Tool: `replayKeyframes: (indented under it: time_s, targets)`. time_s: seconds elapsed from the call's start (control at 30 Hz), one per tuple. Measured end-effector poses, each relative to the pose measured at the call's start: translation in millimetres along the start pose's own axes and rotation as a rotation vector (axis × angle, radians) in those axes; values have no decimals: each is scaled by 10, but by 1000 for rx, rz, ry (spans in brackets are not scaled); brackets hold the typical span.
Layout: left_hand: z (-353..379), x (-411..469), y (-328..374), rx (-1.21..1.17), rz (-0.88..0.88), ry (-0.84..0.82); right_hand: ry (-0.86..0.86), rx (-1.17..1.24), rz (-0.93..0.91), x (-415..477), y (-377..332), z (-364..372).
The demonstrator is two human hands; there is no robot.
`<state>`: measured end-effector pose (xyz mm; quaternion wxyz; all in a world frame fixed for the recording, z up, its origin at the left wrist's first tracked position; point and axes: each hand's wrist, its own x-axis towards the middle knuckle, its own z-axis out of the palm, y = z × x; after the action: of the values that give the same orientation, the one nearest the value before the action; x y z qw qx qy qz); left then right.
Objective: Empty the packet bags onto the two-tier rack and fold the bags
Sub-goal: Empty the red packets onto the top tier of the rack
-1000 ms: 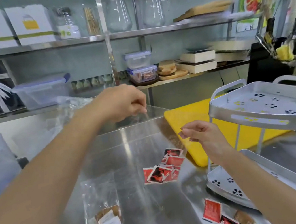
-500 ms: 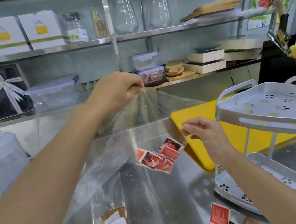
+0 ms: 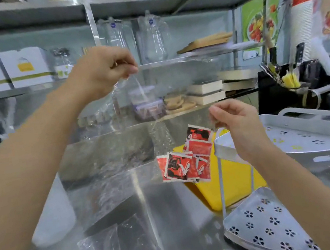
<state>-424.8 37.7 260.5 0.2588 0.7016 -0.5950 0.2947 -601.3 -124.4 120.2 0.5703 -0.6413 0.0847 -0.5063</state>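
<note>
Lifting clear bag (image 3: 133,151) by pinched corners, left hand (image 3: 104,69) high, right hand (image 3: 238,122) low; red packets (image 3: 186,160) bunched inside. Next, likely: tip over rack (image 3: 322,139).

Against the two-tier rack (image 3: 292,148), both hands have risen. The left hand (image 3: 102,70), a second ago pinching the clear bag (image 3: 121,152) low over the steel counter (image 3: 174,219) well left of the rack, now holds its corner up high, far above the rack's top tier. The right hand (image 3: 236,122) has lifted from beside the rack's post to just above the top tier's near corner, pinching the bag's other edge. The bag now hangs stretched between them, off the counter. The red packets (image 3: 184,162), earlier lying on the counter left of the rack, now hang bunched inside the bag, touching the top tier's left corner.
</note>
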Motion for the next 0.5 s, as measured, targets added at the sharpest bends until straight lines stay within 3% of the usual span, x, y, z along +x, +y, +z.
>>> replayKeyframes:
  time_s: [0.2, 0.37, 0.5]
  targets:
    - [19, 401, 276, -61, 114, 129, 79, -60, -51, 388, -501, -412]
    - [233, 739, 587, -65, 192, 291, 219, -199, -113, 572, -865, -822]
    - [561, 956, 871, -114, 235, 329, 326, -279, -132, 616, -1057, -1177]
